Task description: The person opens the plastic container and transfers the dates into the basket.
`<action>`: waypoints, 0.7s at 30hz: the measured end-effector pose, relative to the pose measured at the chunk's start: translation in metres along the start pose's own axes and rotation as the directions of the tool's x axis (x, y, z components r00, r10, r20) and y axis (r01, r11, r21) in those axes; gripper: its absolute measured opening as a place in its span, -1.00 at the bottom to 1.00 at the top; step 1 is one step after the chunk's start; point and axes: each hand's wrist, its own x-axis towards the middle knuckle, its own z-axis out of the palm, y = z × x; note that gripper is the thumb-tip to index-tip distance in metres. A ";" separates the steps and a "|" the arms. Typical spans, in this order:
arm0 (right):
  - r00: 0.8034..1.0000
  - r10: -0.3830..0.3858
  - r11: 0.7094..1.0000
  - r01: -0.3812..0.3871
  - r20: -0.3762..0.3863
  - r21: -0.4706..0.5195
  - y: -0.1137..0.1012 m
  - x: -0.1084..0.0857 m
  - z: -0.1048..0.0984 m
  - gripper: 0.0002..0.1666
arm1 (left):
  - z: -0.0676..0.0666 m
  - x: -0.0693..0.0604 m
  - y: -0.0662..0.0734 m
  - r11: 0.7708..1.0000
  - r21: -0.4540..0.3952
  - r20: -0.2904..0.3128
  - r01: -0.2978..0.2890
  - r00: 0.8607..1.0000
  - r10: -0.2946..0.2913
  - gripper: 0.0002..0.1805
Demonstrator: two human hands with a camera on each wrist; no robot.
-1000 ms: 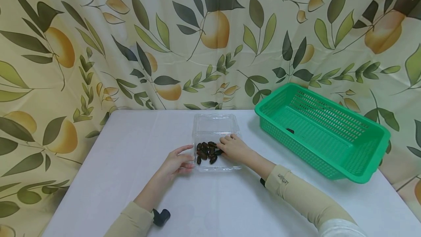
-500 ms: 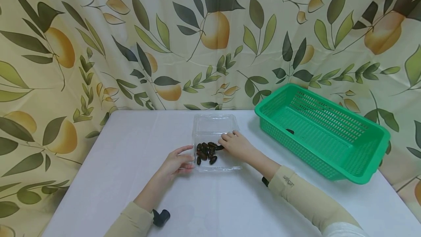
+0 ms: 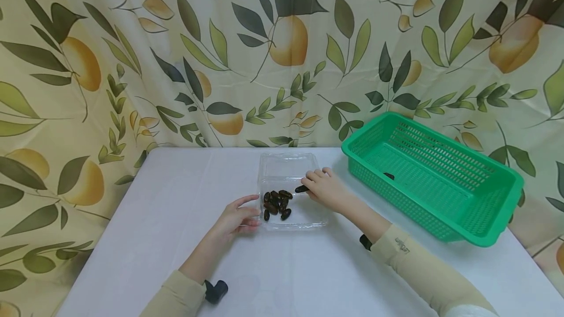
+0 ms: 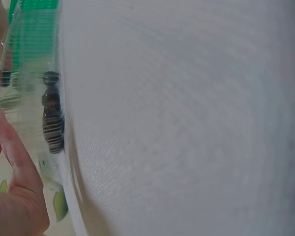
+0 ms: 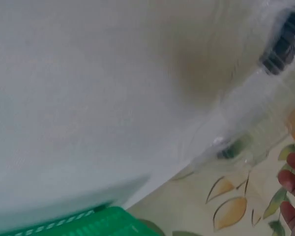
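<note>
Beige sleeve on the far left, and past it the left hand has its fingers fairly straight, just touching the near side of the box, so I'd guess it's only steadying things.

Next over is that clear plastic box on the white tablecloth, with its lid flipped back toward the curtain. Most of the fruit sits here: a heap of dark dates, at least what look like dates to me, bunched in the left half of the tray. Maybe ten or so; they overlap, so don't hold me to it. Right half of the tray looks bare.

Then the right hand, pinching one date by its end over the back right part of the tray. Seems lifted, but the height's hard to tell.

Far right, the green basket has a single dark piece that I can make out.

So how far along? If they're going from box to basket, I'd call it barely started: one over, one in hand, the whole heap left. Other way round, it'd be almost finished. These views alone don't settle it, imo.
</note>
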 end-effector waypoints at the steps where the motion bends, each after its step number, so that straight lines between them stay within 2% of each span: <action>1: 1.000 0.009 1.000 -0.009 -0.017 -0.003 0.003 -0.001 -0.001 -0.76 | 0.000 0.000 0.000 1.000 0.000 -0.001 0.001 1.000 -0.001 -0.45; 5: 0.994 0.070 0.998 -0.070 -0.080 0.000 0.019 -0.010 -0.008 -0.75 | 0.001 0.000 0.000 1.000 -0.002 -0.004 -0.003 1.000 0.003 -0.45; 10: 0.980 0.169 0.985 -0.165 -0.101 0.041 0.041 -0.024 -0.019 -0.74 | 0.001 0.000 0.000 1.000 -0.002 -0.005 -0.001 1.000 0.001 -0.45; 21: 0.928 0.340 0.940 -0.333 -0.152 0.071 0.086 -0.055 -0.026 -0.74 | 0.001 0.002 -0.001 1.000 0.006 -0.016 0.014 1.000 -0.014 -0.45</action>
